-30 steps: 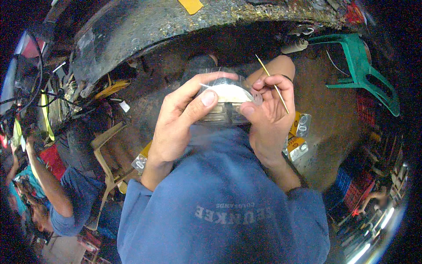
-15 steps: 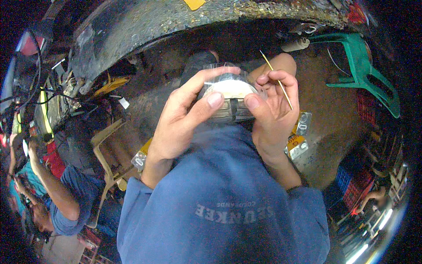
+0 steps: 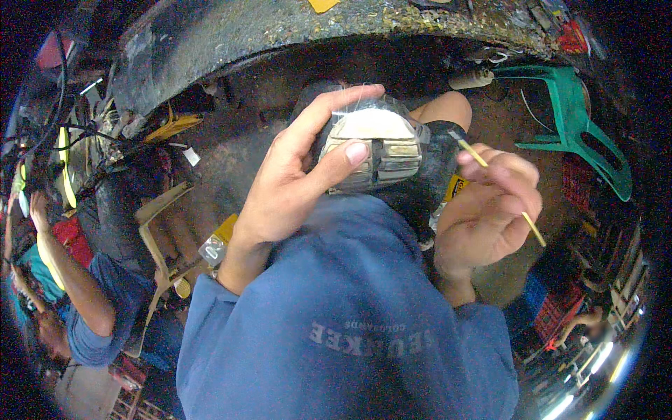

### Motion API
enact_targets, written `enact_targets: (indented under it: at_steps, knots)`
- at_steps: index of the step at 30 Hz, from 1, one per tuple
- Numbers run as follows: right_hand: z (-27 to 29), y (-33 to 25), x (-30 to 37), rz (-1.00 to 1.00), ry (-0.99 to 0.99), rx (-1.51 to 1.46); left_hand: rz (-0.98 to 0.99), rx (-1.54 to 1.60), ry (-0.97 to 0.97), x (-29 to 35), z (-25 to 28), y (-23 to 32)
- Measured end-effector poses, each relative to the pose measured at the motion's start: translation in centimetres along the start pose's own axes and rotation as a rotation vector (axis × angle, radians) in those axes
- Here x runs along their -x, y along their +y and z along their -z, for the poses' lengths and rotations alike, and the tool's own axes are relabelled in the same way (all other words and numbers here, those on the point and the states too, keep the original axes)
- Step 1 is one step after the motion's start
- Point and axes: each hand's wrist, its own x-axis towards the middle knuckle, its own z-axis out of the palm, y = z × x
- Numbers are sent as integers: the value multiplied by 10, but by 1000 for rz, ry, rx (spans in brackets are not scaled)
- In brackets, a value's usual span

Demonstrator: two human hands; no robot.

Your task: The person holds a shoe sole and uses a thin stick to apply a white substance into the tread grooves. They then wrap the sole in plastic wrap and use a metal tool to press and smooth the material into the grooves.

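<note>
My left hand (image 3: 280, 185) holds a rounded, ridged cream-and-silver piece (image 3: 399, 162) with clear plastic film around it. It looks like a shoe sole, though its underside is hidden. The left thumb lies on the ridges and the fingers reach round the far side. Off to the right and apart from the piece, my right hand (image 3: 483, 220) is closed on a slim brush (image 3: 477, 155) with a yellow handle. The brush's greyish tip points up and left, while the handle's end comes out below the fingers.
A worn, glue-spattered bench (image 3: 231, 52) curves across the far side. A green plastic chair (image 3: 578, 119) stands at the right, with a red crate (image 3: 560, 313) lower down. At the left are a beige chair (image 3: 159, 262) and another person's arm (image 3: 80, 294).
My right hand has left the ridged piece and moved right and nearer to me with the brush, whose tip now shows. My left hand keeps its hold.
</note>
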Motion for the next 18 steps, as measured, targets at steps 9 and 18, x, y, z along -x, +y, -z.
enact_targets:
  at_steps: [9,18]
  knots:
    - [-20,-13,4,64,-264,120,-41,-72,4,2,-3,-3]
    - [-12,-2,1,108,-13,69,-28,-55,58,6,-8,-3]
